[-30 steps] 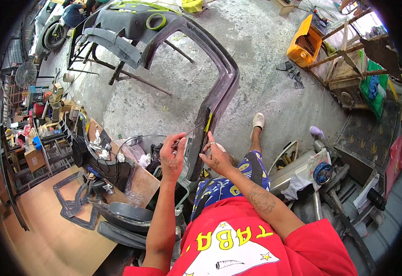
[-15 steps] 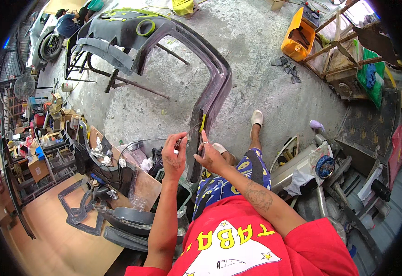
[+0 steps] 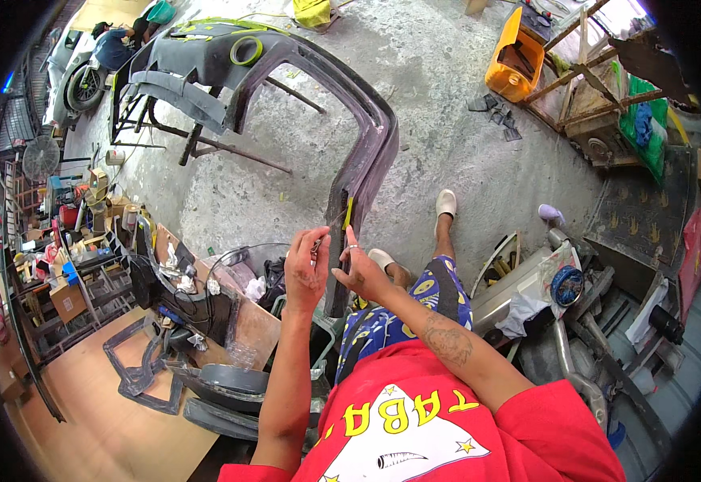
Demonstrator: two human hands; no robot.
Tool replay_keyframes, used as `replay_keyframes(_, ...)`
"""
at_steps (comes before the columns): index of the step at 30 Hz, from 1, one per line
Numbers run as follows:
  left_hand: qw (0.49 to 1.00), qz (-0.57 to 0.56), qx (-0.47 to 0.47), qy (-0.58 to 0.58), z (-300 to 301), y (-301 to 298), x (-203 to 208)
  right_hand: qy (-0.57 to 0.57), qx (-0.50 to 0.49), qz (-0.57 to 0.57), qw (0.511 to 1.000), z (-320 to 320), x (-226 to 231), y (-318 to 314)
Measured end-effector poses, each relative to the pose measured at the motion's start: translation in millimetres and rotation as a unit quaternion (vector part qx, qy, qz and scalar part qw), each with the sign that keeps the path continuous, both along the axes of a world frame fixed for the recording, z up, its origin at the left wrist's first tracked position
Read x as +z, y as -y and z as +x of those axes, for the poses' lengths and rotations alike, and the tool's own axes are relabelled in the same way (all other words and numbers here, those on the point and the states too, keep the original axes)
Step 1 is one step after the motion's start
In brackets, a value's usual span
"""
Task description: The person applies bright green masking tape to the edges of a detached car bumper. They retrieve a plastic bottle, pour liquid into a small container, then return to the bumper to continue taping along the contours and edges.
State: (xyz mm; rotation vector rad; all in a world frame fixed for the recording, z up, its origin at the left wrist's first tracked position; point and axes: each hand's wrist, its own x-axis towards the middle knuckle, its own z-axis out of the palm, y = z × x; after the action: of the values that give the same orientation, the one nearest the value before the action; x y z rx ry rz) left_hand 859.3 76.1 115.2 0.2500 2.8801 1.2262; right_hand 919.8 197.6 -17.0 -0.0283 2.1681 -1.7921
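A dark grey car bumper (image 3: 370, 153) stands in front of me, one end coming down close to my hands. A short yellow strip (image 3: 349, 210), which looks like masking tape, lies along that end. My left hand (image 3: 306, 269) is closed in a pinch on a small thin tool (image 3: 314, 251), its fingers hiding most of it. My right hand (image 3: 362, 273) is beside it, index finger stretched up to the strip's lower end and thumb apart, with nothing visible in it. A yellow-green tape roll (image 3: 234, 53) rests on the bumper's upper part.
Left, a wooden board (image 3: 142, 418) carries dark frame pieces, beside a cluttered bench. An orange container (image 3: 516, 64) stands far right, near a rusty frame. Metal parts and a silver tank (image 3: 511, 293) crowd my right. Another person (image 3: 112, 48) crouches by a car at the far left.
The view has shifted slightly, so the bumper appears a little further left. My left hand has turned a little, and less of the tool shows. My right index finger stays at the strip.
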Motion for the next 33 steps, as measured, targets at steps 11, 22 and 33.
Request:
replay_keyframes(11, 1.000, 0.021, 0.001, 0.014, -0.3, -1.2, -1.9, 0.007, -0.002, 0.001, 1.000, -0.4, -3.2, 1.6)
replay_keyframes(22, 0.999, 0.024, 0.026, 0.030, 0.6, 2.1, -0.6, -0.013, -0.016, -0.004, 1.000, 0.0, -2.6, 2.8)
replay_keyframes(33, 0.999, 0.019, 0.031, 0.021, -5.2, 0.4, -5.2, -0.004, -0.006, 0.002, 1.000, -1.0, 0.5, 4.8)
